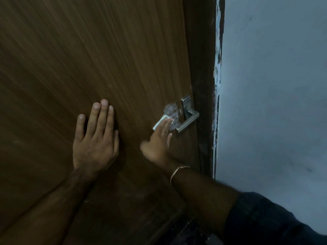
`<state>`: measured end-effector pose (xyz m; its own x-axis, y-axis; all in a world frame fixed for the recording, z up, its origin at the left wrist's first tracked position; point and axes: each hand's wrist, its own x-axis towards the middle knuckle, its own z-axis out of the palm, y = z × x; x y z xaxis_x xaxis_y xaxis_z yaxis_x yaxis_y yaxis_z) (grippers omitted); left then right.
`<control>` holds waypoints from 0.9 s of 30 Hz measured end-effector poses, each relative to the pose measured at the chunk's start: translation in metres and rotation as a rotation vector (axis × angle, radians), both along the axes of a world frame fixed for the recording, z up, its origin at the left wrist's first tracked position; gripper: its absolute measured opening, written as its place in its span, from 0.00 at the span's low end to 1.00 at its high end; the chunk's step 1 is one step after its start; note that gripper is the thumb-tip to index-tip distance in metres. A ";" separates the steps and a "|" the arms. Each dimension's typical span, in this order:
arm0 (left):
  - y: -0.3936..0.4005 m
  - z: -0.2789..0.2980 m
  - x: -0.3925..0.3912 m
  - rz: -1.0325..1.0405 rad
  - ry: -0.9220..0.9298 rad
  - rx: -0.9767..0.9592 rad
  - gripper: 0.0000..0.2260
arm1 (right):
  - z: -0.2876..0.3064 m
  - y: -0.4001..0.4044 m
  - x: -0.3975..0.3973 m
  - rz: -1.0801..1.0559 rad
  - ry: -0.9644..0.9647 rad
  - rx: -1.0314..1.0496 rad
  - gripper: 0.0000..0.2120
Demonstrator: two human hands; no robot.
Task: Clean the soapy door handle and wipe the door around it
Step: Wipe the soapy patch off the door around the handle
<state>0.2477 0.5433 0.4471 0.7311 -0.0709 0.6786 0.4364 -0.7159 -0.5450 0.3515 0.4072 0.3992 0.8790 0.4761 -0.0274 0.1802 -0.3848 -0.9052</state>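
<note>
While your right hand [159, 137] presses on the door: the handle lies just up and to the right of its fingertips.
Cloth: a small white cloth [160, 123] sits flat under your straight right fingers [165, 127], pressed on the door [88, 59] at the soapy patch [170, 110].
Right hand grip: fingers extended, pressing rather than curled round the cloth.
Left hand: your left hand [96, 137] is spread flat on the wood, well to the left, holding nothing.
Handle: the metal door handle [188, 119] stands near the door's right edge, its plate upright, touching the suds.
Long axis: the lever runs down-left toward your fingertips.
Nearer hand: the right, by far.
Next move, as a judgement: slide the cloth up-right through the foam and along the lever.
Risk: 1 flat press may smear the suds rather than lift them.
</note>
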 end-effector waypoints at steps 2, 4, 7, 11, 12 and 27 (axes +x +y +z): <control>0.000 -0.002 0.000 -0.004 -0.004 -0.001 0.31 | 0.005 0.003 -0.006 -0.027 -0.070 0.021 0.54; -0.001 -0.003 -0.001 -0.010 -0.025 0.014 0.30 | -0.005 -0.004 -0.018 -0.076 -0.206 -0.040 0.54; -0.001 -0.001 0.000 -0.005 -0.019 0.031 0.30 | 0.002 -0.008 -0.003 -0.023 -0.123 -0.047 0.53; -0.003 -0.002 -0.001 -0.008 -0.046 0.039 0.30 | 0.019 -0.007 0.002 0.051 -0.151 0.032 0.54; -0.003 -0.002 -0.001 -0.009 -0.046 0.044 0.30 | 0.015 -0.011 -0.001 0.048 -0.201 0.008 0.54; -0.002 -0.002 -0.001 -0.022 -0.015 -0.012 0.30 | 0.033 -0.013 0.037 -0.038 -0.040 0.084 0.52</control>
<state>0.2464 0.5411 0.4452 0.7192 -0.0789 0.6903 0.4284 -0.7319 -0.5299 0.3889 0.3940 0.4318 0.8961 0.4414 0.0461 0.2031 -0.3155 -0.9269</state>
